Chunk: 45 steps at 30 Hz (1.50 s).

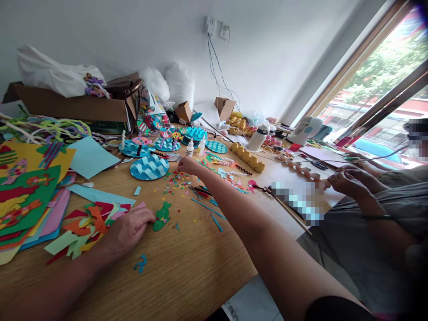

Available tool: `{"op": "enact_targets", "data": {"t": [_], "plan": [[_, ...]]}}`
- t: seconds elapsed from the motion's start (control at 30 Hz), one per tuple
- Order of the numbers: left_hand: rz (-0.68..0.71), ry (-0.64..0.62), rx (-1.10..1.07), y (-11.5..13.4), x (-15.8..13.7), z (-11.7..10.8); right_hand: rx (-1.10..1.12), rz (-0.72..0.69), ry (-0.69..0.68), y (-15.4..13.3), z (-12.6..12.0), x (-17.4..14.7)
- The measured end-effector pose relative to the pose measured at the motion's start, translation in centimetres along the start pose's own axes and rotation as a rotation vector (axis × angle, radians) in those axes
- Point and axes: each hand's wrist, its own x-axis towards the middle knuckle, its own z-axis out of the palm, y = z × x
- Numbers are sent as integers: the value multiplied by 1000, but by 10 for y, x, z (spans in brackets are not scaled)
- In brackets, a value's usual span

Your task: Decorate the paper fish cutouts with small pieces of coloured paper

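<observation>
Landmark: green paper fish (pixel 162 217), flat on the counter (pixel 200 263), with small pink bits on its body.

Left hand (pixel 132 229): just left of the fish, fingers curled, tips at its edge. Contact or slight gap unclear; grip cannot be told.

Right hand (pixel 188 165): stretched out beyond the fish, by the colored paper bits (pixel 177 179) and near a glue bottle (pixel 190 149). Fingers bunched; cannot tell whether anything is pinched. The two hands are well apart.

Also noted: paper scraps (pixel 95 223) left of the fish, past the left hand; blue wavy disc (pixel 149 166) beyond the fish, slightly left.

Technique (judgement): light fingertip pressure at the fish's edge should keep it from sliding without creasing it. Bits this small are probably best taken singly, between fingertip and thumb. Dry fingers would likely help; glue on the skin could drag pieces out of place.
</observation>
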Motion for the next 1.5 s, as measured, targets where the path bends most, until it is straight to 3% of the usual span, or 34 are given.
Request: {"op": "enact_targets", "data": {"t": [0.33, 0.5, 0.6, 0.8, 1.0, 1.17, 1.5], "plan": [[-32, 24, -17, -1, -3, 3, 214, -21, 48, 0, -7, -17], [-235, 63, -181, 10, 1, -8, 438, -14, 159, -3, -7, -42], [-390, 100, -321, 15, 13, -23, 640, -4, 117, -3, 0, -57], [-490, 14, -465, 18, 61, -37, 992, 27, 41, -11, 13, -77], [-558, 29, -691, 19, 97, -15, 1021, 18, 25, -18, 20, -83], [-576, 14, -721, 13, 104, 1, 1017, 3, 43, -15, 22, -85], [-597, 32, -764, 12, 107, 8, 819, 67, 49, -14, 21, -83]]}}
